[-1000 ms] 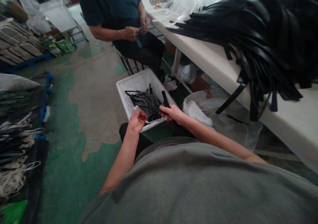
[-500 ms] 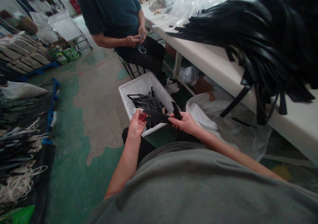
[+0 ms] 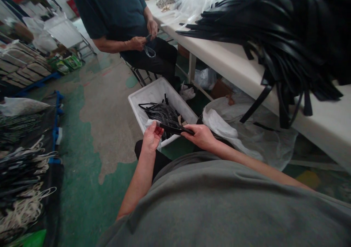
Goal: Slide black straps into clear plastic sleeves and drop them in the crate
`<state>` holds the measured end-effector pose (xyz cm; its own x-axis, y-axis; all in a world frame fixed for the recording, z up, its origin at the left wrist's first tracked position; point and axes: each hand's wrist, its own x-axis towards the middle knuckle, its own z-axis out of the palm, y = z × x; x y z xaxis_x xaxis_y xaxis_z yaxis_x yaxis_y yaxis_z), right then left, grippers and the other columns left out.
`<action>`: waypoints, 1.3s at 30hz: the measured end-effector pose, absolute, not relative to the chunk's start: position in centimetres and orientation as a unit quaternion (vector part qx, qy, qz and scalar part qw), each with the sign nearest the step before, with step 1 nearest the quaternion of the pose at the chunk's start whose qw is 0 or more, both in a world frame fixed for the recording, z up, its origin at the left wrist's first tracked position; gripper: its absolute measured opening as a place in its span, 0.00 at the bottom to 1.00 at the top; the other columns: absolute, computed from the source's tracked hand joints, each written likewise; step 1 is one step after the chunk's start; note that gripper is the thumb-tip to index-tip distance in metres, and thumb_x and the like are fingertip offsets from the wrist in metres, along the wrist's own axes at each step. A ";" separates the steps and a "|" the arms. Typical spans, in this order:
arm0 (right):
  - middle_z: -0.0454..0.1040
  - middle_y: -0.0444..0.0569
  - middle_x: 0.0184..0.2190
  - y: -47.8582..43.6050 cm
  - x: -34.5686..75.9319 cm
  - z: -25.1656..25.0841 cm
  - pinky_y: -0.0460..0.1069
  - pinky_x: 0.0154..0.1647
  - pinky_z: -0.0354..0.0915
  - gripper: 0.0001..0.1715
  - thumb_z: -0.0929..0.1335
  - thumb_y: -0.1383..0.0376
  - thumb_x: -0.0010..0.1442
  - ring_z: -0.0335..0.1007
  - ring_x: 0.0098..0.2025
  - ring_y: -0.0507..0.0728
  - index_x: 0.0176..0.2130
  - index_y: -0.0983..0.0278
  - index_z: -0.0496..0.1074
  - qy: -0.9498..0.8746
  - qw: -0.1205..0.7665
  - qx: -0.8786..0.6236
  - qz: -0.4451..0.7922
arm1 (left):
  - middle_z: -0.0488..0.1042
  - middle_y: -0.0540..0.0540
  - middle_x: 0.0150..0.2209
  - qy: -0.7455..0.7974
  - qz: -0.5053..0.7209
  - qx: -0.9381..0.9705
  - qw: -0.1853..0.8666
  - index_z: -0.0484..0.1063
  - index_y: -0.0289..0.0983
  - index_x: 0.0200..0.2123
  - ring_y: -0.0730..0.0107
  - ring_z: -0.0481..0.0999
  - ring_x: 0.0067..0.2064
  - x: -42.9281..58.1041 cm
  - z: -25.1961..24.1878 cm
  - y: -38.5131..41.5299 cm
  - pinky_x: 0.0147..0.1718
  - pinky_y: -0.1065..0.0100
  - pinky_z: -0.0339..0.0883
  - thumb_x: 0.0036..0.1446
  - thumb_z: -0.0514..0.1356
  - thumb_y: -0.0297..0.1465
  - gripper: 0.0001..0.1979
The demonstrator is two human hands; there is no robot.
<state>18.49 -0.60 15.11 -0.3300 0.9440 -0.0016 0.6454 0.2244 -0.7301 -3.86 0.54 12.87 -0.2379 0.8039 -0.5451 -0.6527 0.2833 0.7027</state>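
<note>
Black strap [image 3: 175,129]: flat and narrow, held nearly level between both hands, just above the near edge of the white bin [image 3: 153,90] on the floor. Left hand [image 3: 152,136]: palm turned up, fingers curled, thumb and fingertips pinching the strap's left end. Right hand [image 3: 201,135]: back facing up, fingers closed over the strap's right end; the end itself is hidden under the hand. Bin contents: a loose tangle of similar black straps [image 3: 161,112], lying toward the near half. Right of the bin, just beside the right hand: crumpled clear plastic bag [image 3: 219,124] on the floor. Counter [image 3: 233,66], white, runs along the right side; a large pile of long black straps [image 3: 274,27] lies on it, several ends hanging over the edge. Beyond the bin, a seated person in a dark shirt; both of that person's hands [image 3: 138,42] are together at a small item, too small to identify.
</note>
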 end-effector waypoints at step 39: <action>0.65 0.44 0.17 1.3 18.0 13.7 0.44 0.21 0.55 0.12 0.69 0.58 0.48 0.62 0.23 0.53 0.23 0.64 0.74 -0.667 0.183 -0.552 0.466 | 0.60 0.50 0.12 0.560 0.486 0.177 0.648 0.66 0.42 0.14 0.63 0.68 0.16 0.5 5.5 1.1 0.16 0.62 0.63 0.19 0.76 0.42 0.23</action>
